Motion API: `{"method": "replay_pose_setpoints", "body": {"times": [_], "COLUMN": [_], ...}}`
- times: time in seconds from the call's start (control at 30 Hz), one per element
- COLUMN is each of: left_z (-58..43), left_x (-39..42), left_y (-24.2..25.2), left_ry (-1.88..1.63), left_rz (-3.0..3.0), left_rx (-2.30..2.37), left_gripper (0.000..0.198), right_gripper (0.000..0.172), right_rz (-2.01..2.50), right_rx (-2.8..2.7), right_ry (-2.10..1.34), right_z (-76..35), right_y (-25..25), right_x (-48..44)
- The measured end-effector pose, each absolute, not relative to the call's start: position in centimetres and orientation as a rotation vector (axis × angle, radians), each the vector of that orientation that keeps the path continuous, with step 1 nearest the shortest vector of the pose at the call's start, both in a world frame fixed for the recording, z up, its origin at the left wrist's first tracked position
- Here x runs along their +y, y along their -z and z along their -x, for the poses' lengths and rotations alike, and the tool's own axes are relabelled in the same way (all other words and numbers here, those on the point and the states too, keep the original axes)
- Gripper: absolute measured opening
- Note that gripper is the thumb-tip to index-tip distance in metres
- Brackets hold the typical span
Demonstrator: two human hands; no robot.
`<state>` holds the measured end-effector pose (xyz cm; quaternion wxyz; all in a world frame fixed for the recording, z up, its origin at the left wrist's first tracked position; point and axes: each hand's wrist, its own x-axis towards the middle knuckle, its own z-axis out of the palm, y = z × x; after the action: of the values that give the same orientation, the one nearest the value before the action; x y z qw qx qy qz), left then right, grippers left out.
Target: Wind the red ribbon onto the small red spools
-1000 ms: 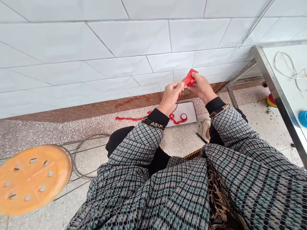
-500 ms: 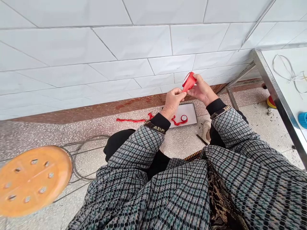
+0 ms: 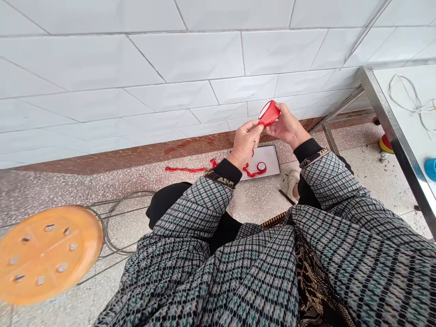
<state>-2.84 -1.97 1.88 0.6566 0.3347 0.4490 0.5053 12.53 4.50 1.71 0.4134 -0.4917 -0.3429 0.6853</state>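
Both my hands are raised in front of the tiled wall, around a red roll of ribbon (image 3: 271, 115) with a white round face. My right hand (image 3: 289, 128) grips its right side, thumb on top. The thumb and fingertips of my left hand (image 3: 244, 141) pinch the roll's lower left edge. Below them on the floor lies a shallow white tray (image 3: 272, 156) with a dark rim, partly covered by my left hand and cuff. A smaller red ribbon spool (image 3: 261, 167) with a loose curled tail rests in it.
A red ribbon strip (image 3: 185, 170) stretches across the speckled floor. To the left stands an orange round stool (image 3: 47, 254) with holes and metal legs. At right, a metal-edged table (image 3: 388, 118) holds a white cord (image 3: 413, 102) and a blue container (image 3: 430, 168).
The red ribbon, drawn to a narrow point toward my left fingers before, now sits rounder about the roll. My left fingertips have moved slightly up against its edge.
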Motion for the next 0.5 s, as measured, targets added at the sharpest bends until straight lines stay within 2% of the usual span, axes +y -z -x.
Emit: {"method": "replay_pose_setpoints", "body": {"times": [0.27,0.5], "left_z": [3.0,3.4], "left_x": [-2.2,-1.6], "left_y": [-1.3,-0.5], "left_ry": [-1.170,-1.087], "left_rz": [-0.784,-0.984], "left_rx": [0.873,1.127], "left_gripper": [0.035,0.043], "right_gripper": [0.034,0.033], "right_rz": [1.175,1.132], "right_rx": [-0.505,-0.571], "right_ry": [-1.910,-2.063], "right_z": [-12.3,-12.7], "right_y": [-2.3,-3.1], "right_x": [4.2,3.9]}}
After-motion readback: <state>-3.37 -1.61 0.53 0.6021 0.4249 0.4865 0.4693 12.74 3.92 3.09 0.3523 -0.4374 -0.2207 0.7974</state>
